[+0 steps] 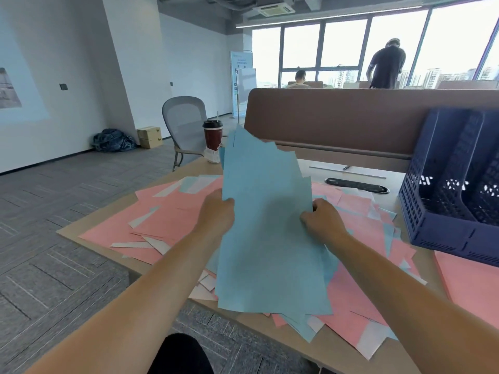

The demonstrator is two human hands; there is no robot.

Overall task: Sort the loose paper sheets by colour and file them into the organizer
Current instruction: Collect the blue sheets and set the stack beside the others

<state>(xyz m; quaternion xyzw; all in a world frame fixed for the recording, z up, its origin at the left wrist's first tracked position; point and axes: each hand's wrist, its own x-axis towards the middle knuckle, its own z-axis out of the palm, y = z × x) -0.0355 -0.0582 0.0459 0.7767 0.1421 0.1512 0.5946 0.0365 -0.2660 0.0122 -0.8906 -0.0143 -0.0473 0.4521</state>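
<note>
Head view. Both bare forearms reach forward from the bottom of the frame over the bench. Left hand grasps the left edge of a stack of blue sheets, thumb laid on the front face. Right hand grasps the right edge, fingers curled round it. The stack is held up off the bench, tilted away, with its top edges uneven and fanned. Beneath it, loose pink sheets lie scattered across the bench, mixed with white and blue pieces. A dark blue perforated organizer stands on the bench to the right, apart from the hands. A neat pink pile lies just in front of it. A lidded cup stands at the far left corner.
</note>
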